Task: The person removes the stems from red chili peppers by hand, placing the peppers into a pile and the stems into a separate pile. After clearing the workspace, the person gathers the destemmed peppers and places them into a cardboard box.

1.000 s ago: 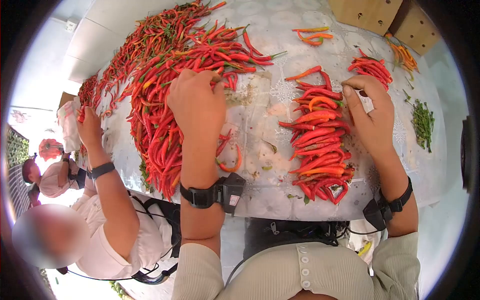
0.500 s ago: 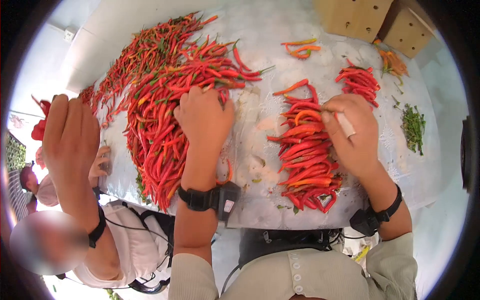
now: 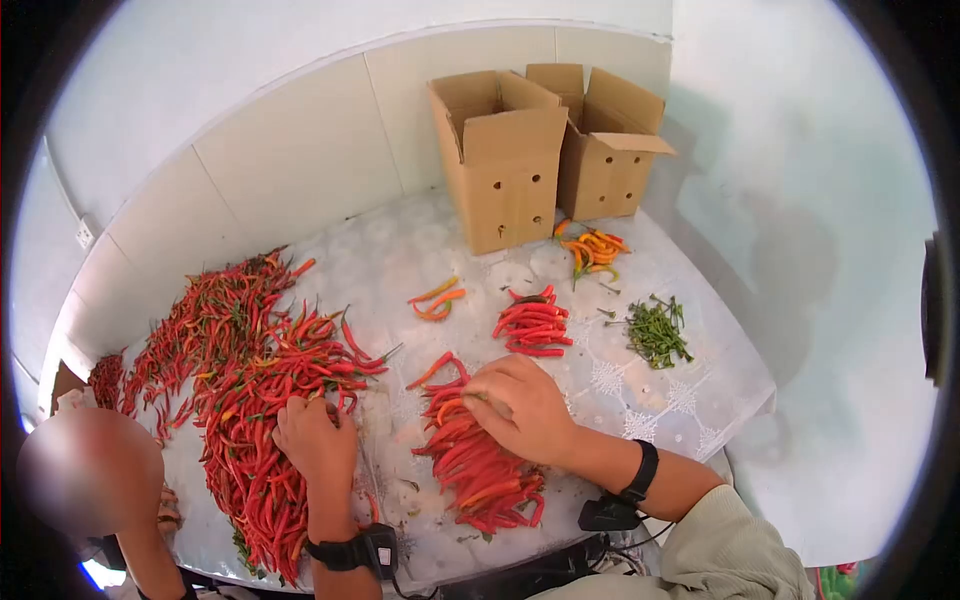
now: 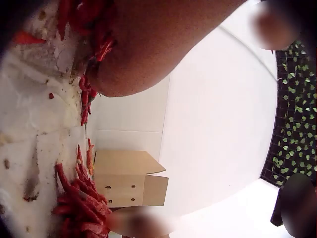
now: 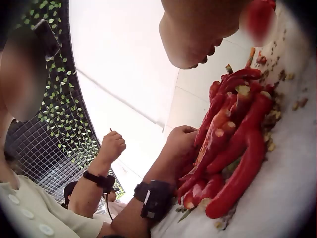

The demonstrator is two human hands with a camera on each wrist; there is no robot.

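My left hand (image 3: pixel 318 440) rests at the right edge of a big pile of red chili peppers (image 3: pixel 250 480), its fingers bent down among them and the tips hidden. In the left wrist view, red chilies show right beside the hand (image 4: pixel 133 54); whether it grips one I cannot tell. Over the top end of a row of red chilies (image 3: pixel 475 470), my right hand (image 3: pixel 525 412) pinches a small greenish stem (image 3: pixel 480 397) between thumb and forefinger. Close up, the row's chilies (image 5: pixel 247 124) show pale cut ends, with the right hand (image 5: pixel 198 34) above them.
Beyond the row lie a small red chili heap (image 3: pixel 532 322), orange chilies (image 3: pixel 595 248), two loose chilies (image 3: pixel 437 303) and green stems (image 3: pixel 655 335). Two cardboard boxes (image 3: pixel 505 170) stand at the back wall. Another pile of thin chilies (image 3: pixel 215 310) and another person's arm (image 3: pixel 150 560) are at left.
The head view has tilted up, bringing the boxes and wall into sight. My left hand stays at the big pile and my right at the row's top. The other person's raised hand has lowered.
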